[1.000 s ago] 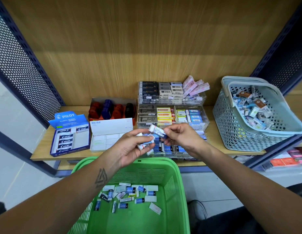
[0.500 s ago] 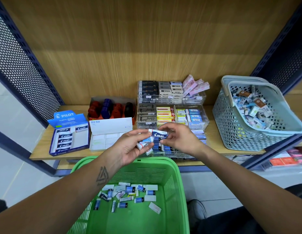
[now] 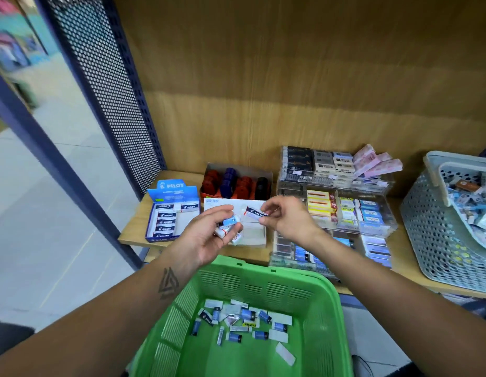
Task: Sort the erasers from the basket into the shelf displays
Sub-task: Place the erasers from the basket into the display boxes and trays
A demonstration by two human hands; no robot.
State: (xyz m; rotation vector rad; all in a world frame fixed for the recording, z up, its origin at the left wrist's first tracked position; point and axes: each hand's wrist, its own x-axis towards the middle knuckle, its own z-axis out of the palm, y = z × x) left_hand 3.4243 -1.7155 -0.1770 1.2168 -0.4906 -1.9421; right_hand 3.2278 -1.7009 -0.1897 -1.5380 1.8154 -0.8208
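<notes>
My right hand [image 3: 288,221] pinches a Pilot eraser [image 3: 254,212] with a dark blue and white sleeve, above the white eraser box [image 3: 231,204]. Just left of it, my left hand [image 3: 206,239] holds a small bunch of erasers [image 3: 228,226], light blue and white. The blue Pilot display box [image 3: 172,213] sits at the shelf's left end, partly filled. Below my hands is the green basket [image 3: 312,292] with several loose erasers [image 3: 241,321] on its bottom.
A clear acrylic tiered display [image 3: 383,225] of boxed erasers stands to the right. A red box of dark and red round items [image 3: 237,183] sits behind. A grey basket [image 3: 432,235] full of erasers is at far right. A perforated blue side panel [image 3: 105,85] bounds the shelf's left.
The view has swung left. Both hands have moved left from the acrylic display to above the white box, the right hand still pinching the Pilot eraser.
</notes>
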